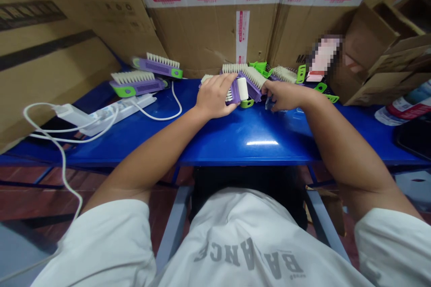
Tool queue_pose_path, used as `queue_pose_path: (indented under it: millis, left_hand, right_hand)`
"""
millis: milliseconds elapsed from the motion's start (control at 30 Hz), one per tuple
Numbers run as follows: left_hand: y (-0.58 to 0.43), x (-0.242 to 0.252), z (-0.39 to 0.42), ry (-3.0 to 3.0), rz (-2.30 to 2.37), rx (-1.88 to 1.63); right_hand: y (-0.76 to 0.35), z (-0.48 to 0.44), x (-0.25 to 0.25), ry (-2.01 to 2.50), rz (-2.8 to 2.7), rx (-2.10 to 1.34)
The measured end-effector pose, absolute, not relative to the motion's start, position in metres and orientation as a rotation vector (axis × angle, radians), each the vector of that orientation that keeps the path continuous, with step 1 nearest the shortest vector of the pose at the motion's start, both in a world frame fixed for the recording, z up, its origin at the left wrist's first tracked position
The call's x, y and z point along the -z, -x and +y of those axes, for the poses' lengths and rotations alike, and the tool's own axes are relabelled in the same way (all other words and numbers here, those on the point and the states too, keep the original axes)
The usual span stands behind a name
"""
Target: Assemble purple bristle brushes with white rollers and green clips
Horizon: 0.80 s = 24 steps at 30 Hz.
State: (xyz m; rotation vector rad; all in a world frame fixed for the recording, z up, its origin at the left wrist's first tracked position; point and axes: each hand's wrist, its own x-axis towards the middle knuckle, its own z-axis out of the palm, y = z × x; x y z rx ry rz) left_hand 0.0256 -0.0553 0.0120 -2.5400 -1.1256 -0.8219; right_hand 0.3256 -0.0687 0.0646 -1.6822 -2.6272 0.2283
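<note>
My left hand [215,95] is closed over a purple brush [235,94] with white bristles, a green end and a white block on its face. The hand covers much of it. Just to the right, my right hand [284,95] has its fingers curled down beside another purple brush [252,81]. A clear piece shows at its fingertips, too blurred to name. Behind the hands lie more brushes and green plastic parts [261,68]. At the left, two purple and green brushes [134,83] rest bristles up, one by the power strip.
A white power strip [107,114] with looping cables occupies the left of the blue table [235,139]. Cardboard boxes [208,27] wall the back. To the right are an open carton [373,54], a water bottle [404,105] and a dark phone-like object [415,136].
</note>
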Motion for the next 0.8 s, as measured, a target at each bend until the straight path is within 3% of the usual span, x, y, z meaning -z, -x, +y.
queue_pose_path:
  millis: [533,800]
  left_hand:
    - [-0.027,-0.016,-0.058,2.561,-1.140,0.820]
    - [-0.028,-0.017,-0.060,2.571,-1.139,0.820]
  right_hand:
    - [-0.313,-0.078,-0.071,1.667,-2.687,-0.352]
    - [-0.317,-0.073,-0.065,1.433,-2.672,-0.660]
